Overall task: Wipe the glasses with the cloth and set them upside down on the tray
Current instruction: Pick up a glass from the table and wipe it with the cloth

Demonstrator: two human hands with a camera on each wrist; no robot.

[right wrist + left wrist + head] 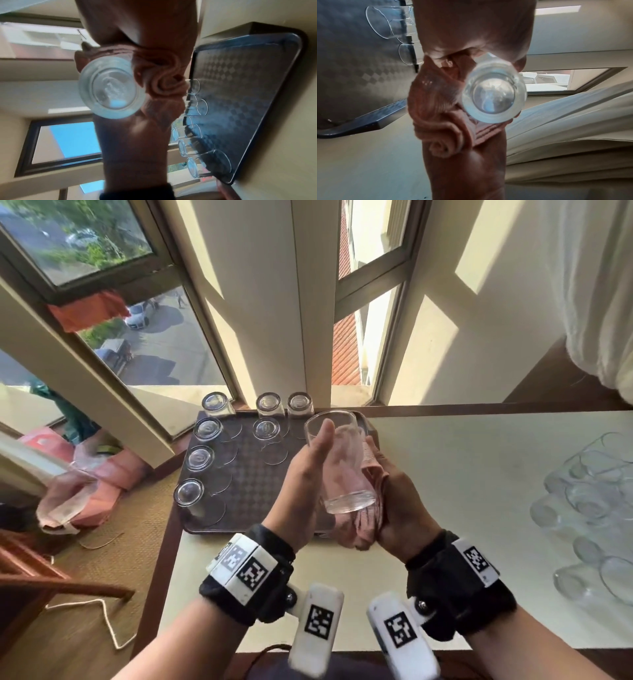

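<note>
Cream table (462,460) with dark patterned tray (246,474) and unwiped glasses (589,508).

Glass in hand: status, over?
Left hand grips glass; right hand wipes with cloth. Seven glasses inverted on tray. Nothing blocking.

Bare forearms, each wearing a black wrist strap (260,583) carrying white camera blocks (317,633) printed with black square-patterned markers.

Upturned glasses (198,458) stand on the tray (253,484), left of the stacked glasses (589,508)
</note>
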